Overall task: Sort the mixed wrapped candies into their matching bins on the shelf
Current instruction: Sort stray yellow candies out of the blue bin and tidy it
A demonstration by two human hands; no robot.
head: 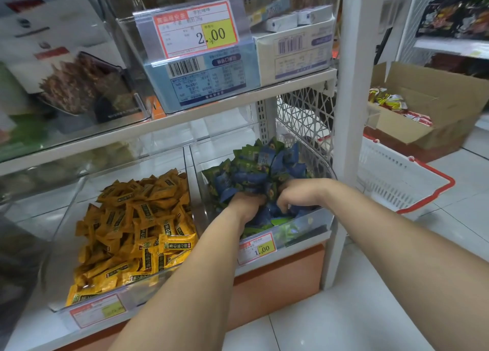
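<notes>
Two bare forearms fill the lower frame, the left forearm point(190, 284) coming up from bottom centre and the right forearm point(397, 245) sweeping in from the lower right. Both meet just right of centre, in the clear bin point(321, 219) on the lower shelf. The left hand point(247, 205) is plunged into the blue and green candies point(254, 168), its fingers buried, so I cannot tell whether they hold anything. Just beside it, the right hand point(293, 194) has its fingers point(284, 206) bent down among blue wrappers. Whether they grip one is not clear either.

On that bin's front sits a price tag point(256, 247) reading 1.00. To the left, a neighbouring clear bin point(66, 245) is heaped with yellow candies point(137, 226). On the shelf above, a bigger price tag point(195, 29) reads 2.00. At right, past the white shelf post point(352, 86), a white basket point(397, 176) with a red rim stands on the tiled floor, a cardboard box point(436, 107) behind it.
</notes>
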